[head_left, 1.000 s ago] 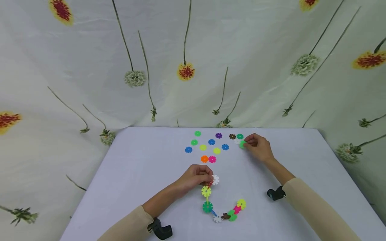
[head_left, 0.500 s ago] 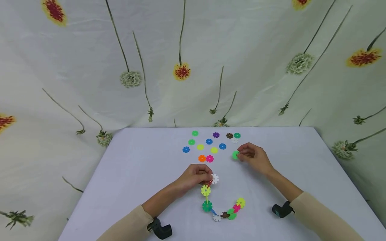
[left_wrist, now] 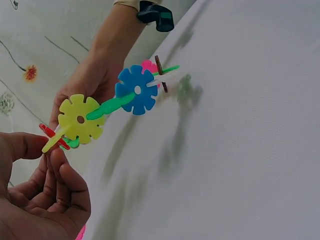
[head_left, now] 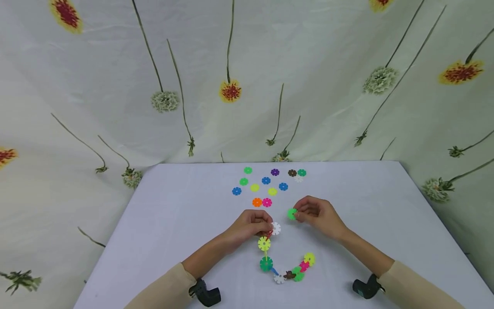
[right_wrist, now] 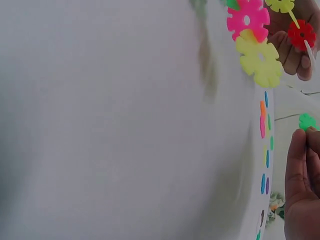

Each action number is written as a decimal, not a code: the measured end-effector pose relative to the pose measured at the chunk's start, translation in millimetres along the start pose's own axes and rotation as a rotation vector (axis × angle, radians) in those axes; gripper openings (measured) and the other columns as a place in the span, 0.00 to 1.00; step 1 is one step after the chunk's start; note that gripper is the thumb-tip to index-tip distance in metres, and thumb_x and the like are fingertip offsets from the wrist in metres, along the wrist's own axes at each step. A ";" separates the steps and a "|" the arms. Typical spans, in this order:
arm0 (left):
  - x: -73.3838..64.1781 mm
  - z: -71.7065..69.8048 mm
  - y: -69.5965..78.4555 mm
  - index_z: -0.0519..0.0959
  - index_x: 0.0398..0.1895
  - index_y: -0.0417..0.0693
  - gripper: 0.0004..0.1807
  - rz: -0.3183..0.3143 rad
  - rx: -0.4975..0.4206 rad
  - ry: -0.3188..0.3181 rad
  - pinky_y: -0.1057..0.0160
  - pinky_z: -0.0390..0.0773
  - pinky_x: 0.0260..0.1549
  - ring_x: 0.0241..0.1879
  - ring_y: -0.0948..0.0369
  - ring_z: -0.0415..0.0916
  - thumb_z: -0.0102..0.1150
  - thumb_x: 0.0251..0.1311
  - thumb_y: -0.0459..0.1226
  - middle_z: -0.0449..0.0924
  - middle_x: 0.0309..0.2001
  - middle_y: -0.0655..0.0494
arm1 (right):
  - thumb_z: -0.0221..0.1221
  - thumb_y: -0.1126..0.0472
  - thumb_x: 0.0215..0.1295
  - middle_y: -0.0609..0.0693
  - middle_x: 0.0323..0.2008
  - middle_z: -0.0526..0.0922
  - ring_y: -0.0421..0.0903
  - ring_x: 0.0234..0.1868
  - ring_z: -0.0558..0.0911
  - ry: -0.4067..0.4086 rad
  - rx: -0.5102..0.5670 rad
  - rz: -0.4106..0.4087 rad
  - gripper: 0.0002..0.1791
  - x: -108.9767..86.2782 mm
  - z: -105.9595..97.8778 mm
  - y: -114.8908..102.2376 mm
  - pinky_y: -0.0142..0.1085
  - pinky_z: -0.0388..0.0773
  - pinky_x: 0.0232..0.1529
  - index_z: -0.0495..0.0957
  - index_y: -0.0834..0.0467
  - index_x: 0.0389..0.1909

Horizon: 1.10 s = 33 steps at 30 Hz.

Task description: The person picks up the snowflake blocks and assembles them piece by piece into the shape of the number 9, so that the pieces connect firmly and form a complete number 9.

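Note:
My left hand pinches one end of a chain of interlocked notched plastic discs, at the red disc; the white disc sticks out past the fingertips. From there the chain curves down and right to a yellow end disc. In the left wrist view the chain's blue disc hangs above the cloth. My right hand holds a single green disc between thumb and fingertips, a short gap right of the white disc. The right wrist view shows this green disc partly behind the fingertips.
Several loose discs lie flat toward the back of the white table, among them an orange disc and a pink disc side by side. A flowered cloth hangs behind the table's far edge.
My right hand has carried the green disc from the back group toward me and left, near the white disc. The left hand keeps its pinch on the chain, nearly still.

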<state>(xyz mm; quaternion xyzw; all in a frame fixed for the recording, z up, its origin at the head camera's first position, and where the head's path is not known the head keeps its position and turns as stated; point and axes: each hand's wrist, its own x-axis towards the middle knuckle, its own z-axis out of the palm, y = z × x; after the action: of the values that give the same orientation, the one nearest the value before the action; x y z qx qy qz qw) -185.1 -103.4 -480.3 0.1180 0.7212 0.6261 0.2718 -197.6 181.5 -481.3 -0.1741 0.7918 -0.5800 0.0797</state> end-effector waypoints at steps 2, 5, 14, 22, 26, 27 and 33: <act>0.0 -0.4 0.3 0.82 0.49 0.38 0.14 0.005 0.002 0.003 0.71 0.85 0.43 0.37 0.64 0.84 0.65 0.72 0.40 0.87 0.34 0.61 | 0.68 0.67 0.71 0.63 0.40 0.89 0.56 0.41 0.92 -0.018 0.019 -0.011 0.10 -2.6 2.7 -2.5 0.31 0.89 0.46 0.83 0.65 0.49; 0.3 -1.2 0.4 0.82 0.50 0.38 0.14 0.009 0.003 0.007 0.71 0.84 0.43 0.37 0.64 0.84 0.64 0.72 0.40 0.86 0.34 0.61 | 0.67 0.67 0.72 0.63 0.40 0.89 0.57 0.41 0.91 -0.039 0.021 -0.024 0.09 -6.0 6.4 -5.0 0.31 0.89 0.46 0.82 0.65 0.49; 1.1 -0.2 0.0 0.82 0.50 0.36 0.15 0.015 0.000 0.015 0.71 0.84 0.44 0.37 0.64 0.83 0.64 0.73 0.40 0.86 0.35 0.62 | 0.68 0.67 0.71 0.61 0.42 0.87 0.62 0.44 0.89 -0.081 0.032 -0.040 0.09 -15.7 14.7 -12.0 0.31 0.89 0.47 0.81 0.63 0.48; 1.8 1.8 1.7 0.82 0.50 0.35 0.14 0.013 -0.003 0.021 0.71 0.85 0.44 0.37 0.64 0.83 0.64 0.73 0.39 0.86 0.35 0.62 | 0.69 0.65 0.70 0.56 0.42 0.87 0.43 0.42 0.87 -0.071 -0.015 -0.076 0.07 -19.2 22.1 -16.9 0.30 0.88 0.46 0.83 0.57 0.46; 2.2 1.9 1.5 0.82 0.50 0.35 0.14 0.013 0.003 0.029 0.71 0.85 0.43 0.36 0.64 0.83 0.64 0.73 0.39 0.86 0.34 0.62 | 0.70 0.63 0.70 0.52 0.42 0.88 0.42 0.42 0.88 -0.043 -0.063 -0.101 0.07 -20.5 26.1 -18.1 0.30 0.88 0.48 0.84 0.54 0.45; 2.3 1.9 1.6 0.82 0.50 0.35 0.14 0.013 0.003 0.028 0.71 0.85 0.43 0.36 0.64 0.83 0.64 0.73 0.39 0.86 0.34 0.62 | 0.71 0.63 0.70 0.51 0.42 0.89 0.41 0.42 0.88 -0.035 -0.077 -0.108 0.07 -20.7 27.0 -18.6 0.29 0.88 0.48 0.84 0.53 0.45; 0.8 2.0 3.0 0.82 0.49 0.35 0.14 0.010 -0.010 0.020 0.71 0.83 0.40 0.34 0.64 0.81 0.63 0.73 0.39 0.84 0.32 0.61 | 0.71 0.64 0.69 0.46 0.41 0.90 0.38 0.41 0.88 -0.018 -0.184 -0.160 0.08 -18.9 30.6 -24.7 0.30 0.88 0.48 0.85 0.50 0.45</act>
<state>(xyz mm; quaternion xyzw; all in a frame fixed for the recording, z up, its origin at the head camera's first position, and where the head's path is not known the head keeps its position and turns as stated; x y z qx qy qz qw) -185.1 -100.8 -477.7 0.1142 0.7200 0.6324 0.2622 -165.5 154.6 -469.1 -0.2485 0.8246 -0.5077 0.0238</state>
